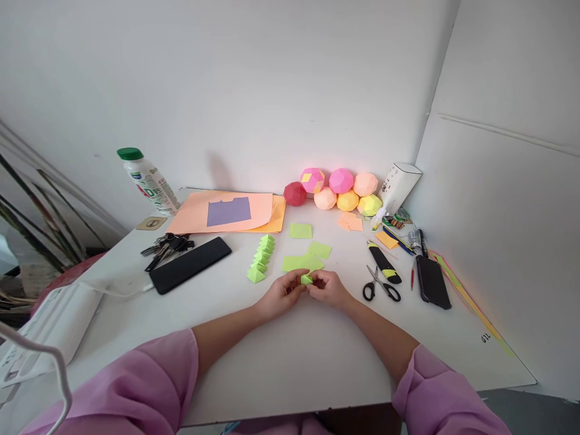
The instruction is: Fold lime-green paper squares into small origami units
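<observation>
A small folded green paper piece [307,280] is pinched between my two hands over the white table. My left hand [281,294] grips it from the left with closed fingers. From the other side, my right hand [330,288] has its fingertips closed on the same piece. Just beyond my hands lie flat green paper pieces [296,263], and a single green rectangle [301,231] rests farther back. To the left stands a row of several folded green paper units [261,258], lined up front to back. My fingers hide part of the held piece.
Several coloured paper balls [341,181] are stacked against the wall. Scissors [380,285], a box cutter [384,263] and a phone [433,281] lie right. A black power bank [190,266], keys [168,246], orange paper sheets [194,211] and a bottle [151,184] occupy the left.
</observation>
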Demonstrator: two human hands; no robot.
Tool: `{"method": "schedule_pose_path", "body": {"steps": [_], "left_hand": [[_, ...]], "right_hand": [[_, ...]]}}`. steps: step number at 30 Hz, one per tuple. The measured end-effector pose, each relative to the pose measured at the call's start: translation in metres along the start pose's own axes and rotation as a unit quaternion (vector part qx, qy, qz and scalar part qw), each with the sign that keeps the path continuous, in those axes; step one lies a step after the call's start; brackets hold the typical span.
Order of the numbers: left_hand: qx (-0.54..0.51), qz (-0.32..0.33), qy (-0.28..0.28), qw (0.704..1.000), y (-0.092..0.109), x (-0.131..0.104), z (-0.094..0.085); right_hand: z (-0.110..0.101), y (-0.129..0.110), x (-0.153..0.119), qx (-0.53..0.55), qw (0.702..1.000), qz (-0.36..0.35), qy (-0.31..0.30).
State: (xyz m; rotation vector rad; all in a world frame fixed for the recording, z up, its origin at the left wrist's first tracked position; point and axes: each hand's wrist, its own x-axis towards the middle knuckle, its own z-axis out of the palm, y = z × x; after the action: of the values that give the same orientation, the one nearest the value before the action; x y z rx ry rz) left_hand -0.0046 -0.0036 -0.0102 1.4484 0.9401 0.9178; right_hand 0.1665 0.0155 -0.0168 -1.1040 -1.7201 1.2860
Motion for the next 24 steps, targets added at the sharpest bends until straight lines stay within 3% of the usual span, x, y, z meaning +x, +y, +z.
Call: {"method": "schedule_pose_path", "body": {"steps": [4,10,24], "left_hand": [[-0.095,-0.049,-0.017,0.994,0.005,0.0,-0.003],[-0.14,-0.05,-0.02,0.989,0.002,0.002,-0.006],[-0.021,0.061,0.032,0.997,-0.004,0.001,-0.002]], "right_hand": [[-0.003,0.001,0.0,0.057,0.998,0.026,-0.004],[-0.007,-0.002,0.003,0.087,0.995,0.046,-0.006],[-0.014,-0.013,0.009,0.154,0.984,0.07,-0.057]]}}
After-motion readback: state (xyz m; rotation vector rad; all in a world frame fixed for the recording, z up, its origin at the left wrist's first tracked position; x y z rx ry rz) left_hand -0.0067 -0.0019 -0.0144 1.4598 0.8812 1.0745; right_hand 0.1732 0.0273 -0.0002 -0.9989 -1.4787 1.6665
